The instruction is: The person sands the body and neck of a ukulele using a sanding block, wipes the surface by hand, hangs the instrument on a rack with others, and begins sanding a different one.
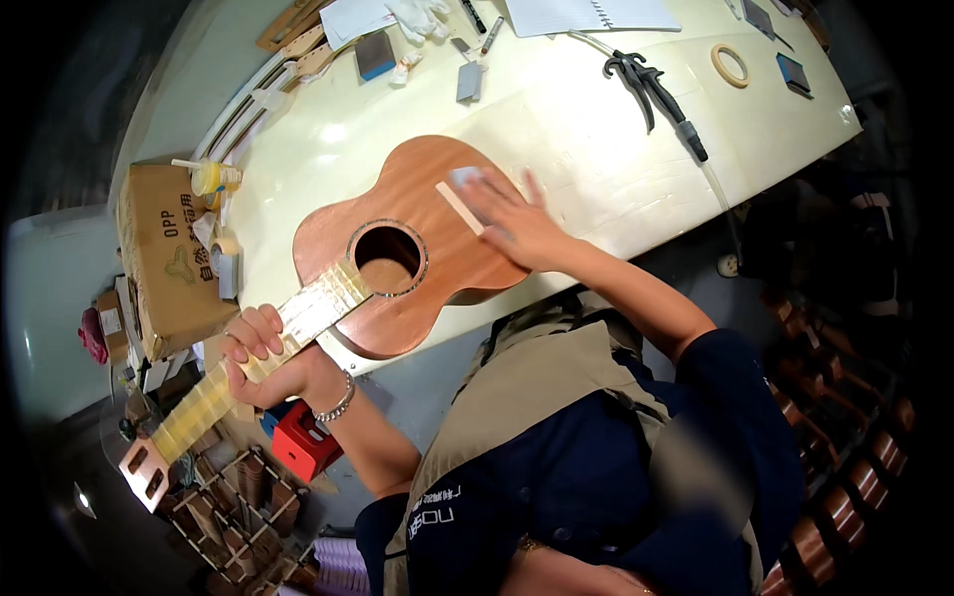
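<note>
Reddish-brown wood makes up the bare, waisted body of a small guitar [452,243], which lies face up on the pale, glossy table [576,149], close to the edge by the person. Its long neck, wrapped in yellowish tape [204,402], slants out past that edge toward the lower left, ending in a slotted wooden headstock [146,472]. The left hand [263,358] is curled round the neck, thumb and fingers closed about it — probably because this end has no table beneath it, and the grip keeps the body from sliding or turning.

The right hand [517,223] lies palm down on the wide end of the top, its fingers spread and slightly blurred; a small light-grey sheet [463,175] shows at the fingertips, seemingly held flat by them. Just beside these fingers sits a narrow, pale strip [459,207]; whether it is tape or wood, I cannot tell.

Beyond the guitar, a black air gun [646,84] and a beige tape ring [729,66] lie well apart from it — perhaps set there to leave working room.
</note>
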Demonstrator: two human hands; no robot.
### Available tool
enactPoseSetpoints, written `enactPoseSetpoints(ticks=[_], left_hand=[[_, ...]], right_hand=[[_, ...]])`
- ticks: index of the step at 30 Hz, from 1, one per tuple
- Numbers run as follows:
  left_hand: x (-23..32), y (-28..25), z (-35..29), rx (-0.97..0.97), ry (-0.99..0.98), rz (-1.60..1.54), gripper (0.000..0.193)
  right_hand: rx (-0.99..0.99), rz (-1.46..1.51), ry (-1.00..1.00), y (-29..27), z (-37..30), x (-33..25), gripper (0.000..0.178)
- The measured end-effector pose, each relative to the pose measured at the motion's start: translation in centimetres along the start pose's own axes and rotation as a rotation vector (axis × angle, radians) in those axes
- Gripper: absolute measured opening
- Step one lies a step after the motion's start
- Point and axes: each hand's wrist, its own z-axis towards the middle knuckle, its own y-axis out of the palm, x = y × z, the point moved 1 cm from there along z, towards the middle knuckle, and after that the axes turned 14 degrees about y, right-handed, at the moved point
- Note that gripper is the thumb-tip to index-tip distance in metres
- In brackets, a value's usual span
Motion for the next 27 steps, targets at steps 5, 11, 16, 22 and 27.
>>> enactPoseSetpoints(ticks=[5, 11, 16, 22, 27], left_hand=[[0.0, -0.8, 0.3, 0.091, 0.024, 0.069, 0.02], [0.1, 0.4, -0.3, 0.059, 0.009, 0.05, 0.02], [0.2, -0.8, 0.0, 0.068, 0.016, 0.062, 0.019], [0.2, 2.0, -0.8, -0.002, 0.017, 0.043, 0.02], [-0.1, 1.6, -0.1, 0.019, 0.033, 0.037, 0.019]], right_hand=[[-0.022, -0.111, 0.181, 0.5, -0.4, 3.9, 0.058], [-0.118, 0.07, -0.177, -1.2, -4.9, -10.9, 0.069], [0.046, -0.257, -0.114, -1.5, -5.6, -7.1, 0.077], [0.052, -0.05, -0.214, -1.8, -4.7, -14.2, 0.087], [0.051, -0.149, -0.139, -2.9, -5.0, -13.2, 0.088]])
